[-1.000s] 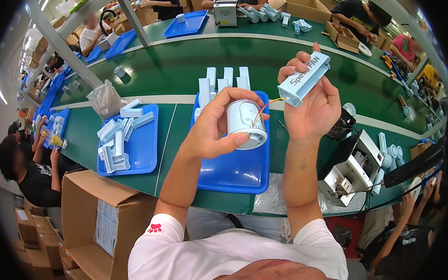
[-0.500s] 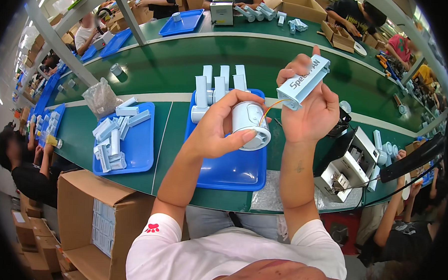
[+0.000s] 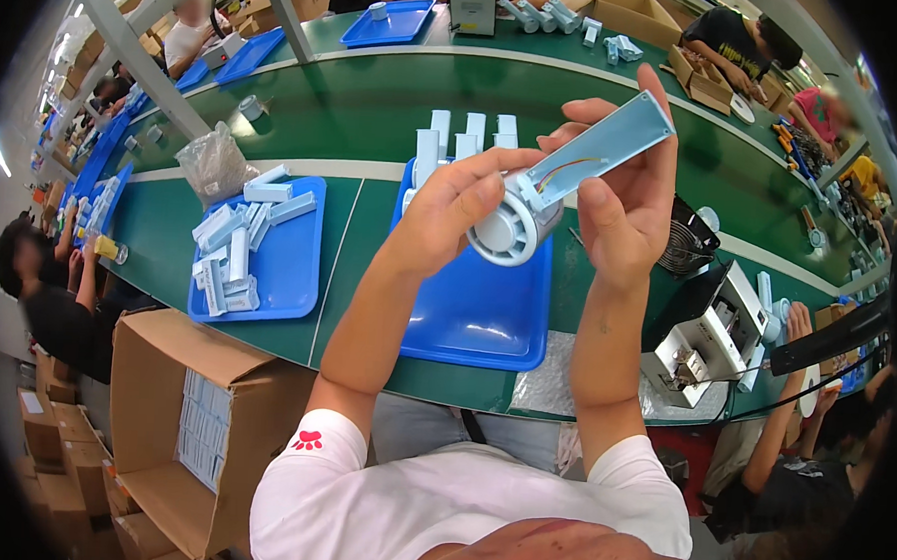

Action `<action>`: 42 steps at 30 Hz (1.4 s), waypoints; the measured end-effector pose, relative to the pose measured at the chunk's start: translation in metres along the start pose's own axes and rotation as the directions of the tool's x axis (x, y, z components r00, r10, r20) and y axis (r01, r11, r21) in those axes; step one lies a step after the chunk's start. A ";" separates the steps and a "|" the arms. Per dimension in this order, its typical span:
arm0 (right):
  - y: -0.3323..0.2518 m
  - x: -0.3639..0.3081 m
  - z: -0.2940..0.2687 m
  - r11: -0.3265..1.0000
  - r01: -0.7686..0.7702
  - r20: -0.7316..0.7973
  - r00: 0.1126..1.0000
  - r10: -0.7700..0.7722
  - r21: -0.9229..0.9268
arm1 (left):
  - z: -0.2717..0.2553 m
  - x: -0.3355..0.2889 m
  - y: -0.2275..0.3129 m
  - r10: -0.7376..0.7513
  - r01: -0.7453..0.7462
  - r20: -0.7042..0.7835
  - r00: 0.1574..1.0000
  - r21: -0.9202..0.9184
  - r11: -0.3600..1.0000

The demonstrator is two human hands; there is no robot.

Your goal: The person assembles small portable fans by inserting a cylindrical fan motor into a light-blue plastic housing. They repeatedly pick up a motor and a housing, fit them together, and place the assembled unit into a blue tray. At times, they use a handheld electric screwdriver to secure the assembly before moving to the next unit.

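Handle (image 3: 615,132) brought against drum (image 3: 511,231)

The gap between the two parts has closed: the handle's near-left end now meets the drum. The handle has rolled over, showing its hollow side instead of its printed face, and the wires (image 3: 572,165) that spanned the gap show inside it. The drum's vented end has swung to the near side. The left hand's (image 3: 459,205) thumb has left the near rim; the right hand's (image 3: 626,223) is at the handle's near edge.

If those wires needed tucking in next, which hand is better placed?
Probably the right hand: it holds the long hollow handle, and its thumb is at the handle's edge, close to the wires inside. The left hand grips the round fan head instead.
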State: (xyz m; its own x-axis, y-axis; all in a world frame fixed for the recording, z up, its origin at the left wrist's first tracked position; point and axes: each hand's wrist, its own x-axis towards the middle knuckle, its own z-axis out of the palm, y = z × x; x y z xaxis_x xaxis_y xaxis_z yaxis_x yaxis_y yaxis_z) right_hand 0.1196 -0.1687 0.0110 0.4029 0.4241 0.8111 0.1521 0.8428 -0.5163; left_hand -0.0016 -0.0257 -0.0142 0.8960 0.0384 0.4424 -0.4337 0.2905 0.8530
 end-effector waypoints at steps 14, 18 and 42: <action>0.018 -0.013 0.000 0.963 0.019 0.087 0.996 0.004 -0.270 | -0.009 0.005 0.001 0.033 -0.046 -0.174 0.984 -0.072 0.996; 0.016 -0.014 -0.003 0.941 0.045 0.130 0.992 -0.001 -0.335 | -0.009 0.005 -0.001 0.033 -0.047 -0.184 0.982 -0.070 0.996; 0.024 -0.021 0.011 0.959 0.014 0.008 1.000 -0.013 -0.285 | -0.007 0.003 0.002 0.091 -0.028 -0.316 0.944 0.199 0.980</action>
State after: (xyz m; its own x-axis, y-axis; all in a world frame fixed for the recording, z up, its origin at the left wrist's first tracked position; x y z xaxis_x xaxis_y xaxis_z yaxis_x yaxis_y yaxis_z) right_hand 0.1044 -0.1539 -0.0156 0.3938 0.4161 0.8196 0.4085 0.7196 -0.5616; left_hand 0.0008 -0.0182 -0.0128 0.8370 0.3650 0.4077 -0.4686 0.0933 0.8785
